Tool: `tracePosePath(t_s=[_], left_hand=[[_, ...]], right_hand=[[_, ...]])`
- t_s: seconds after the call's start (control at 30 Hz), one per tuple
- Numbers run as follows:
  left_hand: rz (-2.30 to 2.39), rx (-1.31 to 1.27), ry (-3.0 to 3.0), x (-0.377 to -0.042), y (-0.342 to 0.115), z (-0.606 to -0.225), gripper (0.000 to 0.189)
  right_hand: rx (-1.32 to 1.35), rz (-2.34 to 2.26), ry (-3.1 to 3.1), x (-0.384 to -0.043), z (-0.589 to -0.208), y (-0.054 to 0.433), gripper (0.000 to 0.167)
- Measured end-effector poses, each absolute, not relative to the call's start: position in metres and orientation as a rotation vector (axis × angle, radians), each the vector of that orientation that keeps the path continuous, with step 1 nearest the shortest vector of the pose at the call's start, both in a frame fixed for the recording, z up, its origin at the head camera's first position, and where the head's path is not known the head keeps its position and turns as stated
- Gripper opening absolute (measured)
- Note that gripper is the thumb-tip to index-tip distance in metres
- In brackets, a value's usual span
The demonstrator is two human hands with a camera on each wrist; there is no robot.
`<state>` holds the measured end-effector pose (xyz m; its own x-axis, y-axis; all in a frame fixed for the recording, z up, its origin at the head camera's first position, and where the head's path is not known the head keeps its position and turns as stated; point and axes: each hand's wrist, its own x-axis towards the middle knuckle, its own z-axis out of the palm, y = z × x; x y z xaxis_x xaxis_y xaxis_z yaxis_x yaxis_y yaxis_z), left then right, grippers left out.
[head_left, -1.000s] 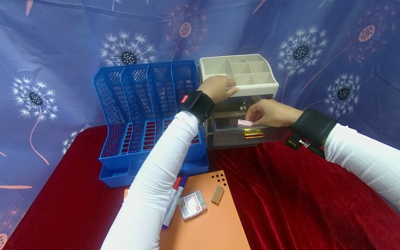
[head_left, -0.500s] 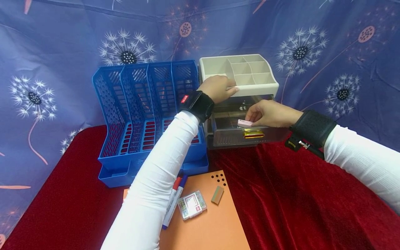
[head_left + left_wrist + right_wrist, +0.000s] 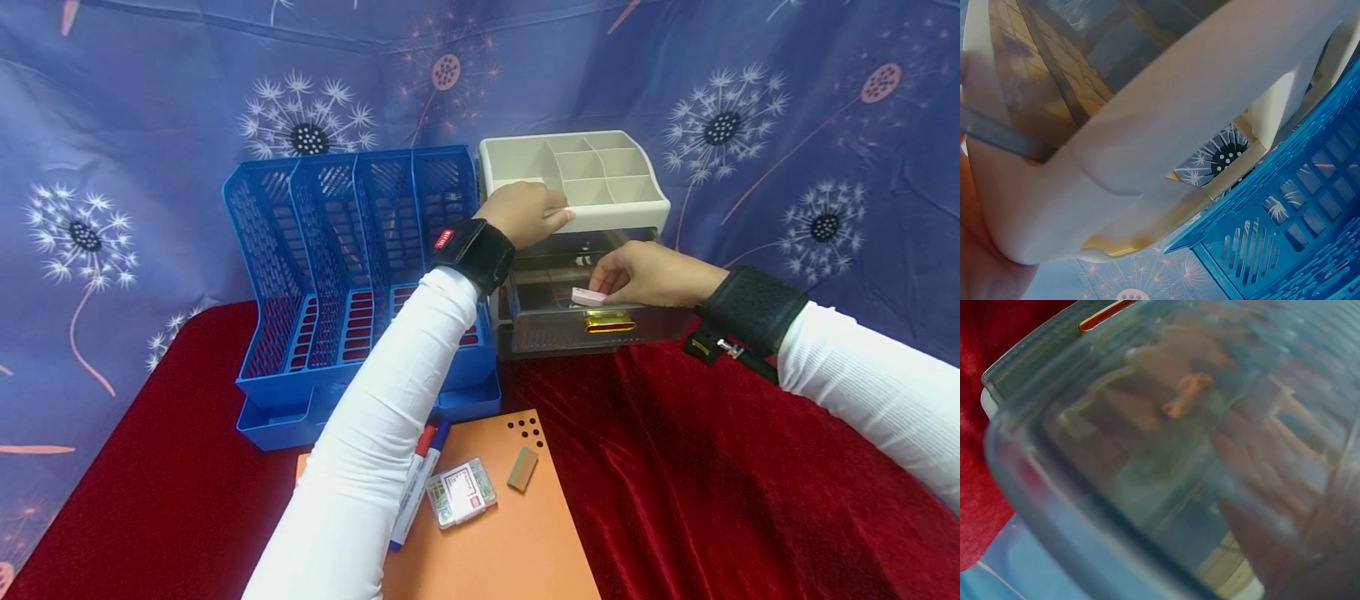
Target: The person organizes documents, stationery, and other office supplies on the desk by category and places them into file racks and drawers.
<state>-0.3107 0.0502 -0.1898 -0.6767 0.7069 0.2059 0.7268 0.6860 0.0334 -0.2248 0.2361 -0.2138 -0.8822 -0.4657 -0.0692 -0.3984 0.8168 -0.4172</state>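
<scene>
My left hand (image 3: 527, 214) holds the front left rim of a white desk organizer (image 3: 618, 215). Part of that hand shows along the white frame (image 3: 1147, 131) in the left wrist view. Below the rim, a clear drawer (image 3: 543, 332) with a gold handle (image 3: 610, 322) stands pulled out. Over the drawer's front wall, my right hand (image 3: 647, 273) pinches a small pink eraser-like block (image 3: 588, 297) between thumb and fingers. In the right wrist view the right hand (image 3: 1272, 481) appears blurred through the clear plastic, and I cannot make out the block there.
A blue file rack (image 3: 360, 367) stands left of the organizer. On an orange sheet (image 3: 517, 550) lie two markers (image 3: 412, 492), a clear case (image 3: 462, 492) and a brown-green block (image 3: 522, 468). Red cloth (image 3: 712, 467) covers the table, with a blue patterned curtain (image 3: 540, 75) behind.
</scene>
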Motion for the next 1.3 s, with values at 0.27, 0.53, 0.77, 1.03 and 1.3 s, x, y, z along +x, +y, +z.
tracePosePath(t_s=[0.27, 0.53, 0.77, 1.03, 1.3], left_hand=[[-0.168, -1.155, -2.723, -0.3101, 0.0486, -0.1897, 0.034], [-0.167, -1.152, -2.722, -0.3099, 0.0491, -0.1895, 0.033], [-0.166, -1.155, -2.717, -0.3096, 0.0495, -0.189, 0.033], [-0.161, -1.163, -2.718, -0.3107, 0.0511, -0.1901, 0.034], [-0.164, -1.155, -2.726, -0.3094, 0.051, -0.19, 0.034]], right_hand=[[-0.676, -0.604, 2.825, -0.2245, -0.2131, 0.2357, 0.014], [-0.671, -0.586, 2.835, -0.2242, -0.2131, 0.235, 0.014], [-0.678, -0.599, 2.827, -0.2243, -0.2137, 0.2367, 0.014], [-0.68, -0.606, 2.826, -0.225, -0.2149, 0.2374, 0.017], [-0.685, -0.609, 2.827, -0.2248, -0.215, 0.2371, 0.016]])
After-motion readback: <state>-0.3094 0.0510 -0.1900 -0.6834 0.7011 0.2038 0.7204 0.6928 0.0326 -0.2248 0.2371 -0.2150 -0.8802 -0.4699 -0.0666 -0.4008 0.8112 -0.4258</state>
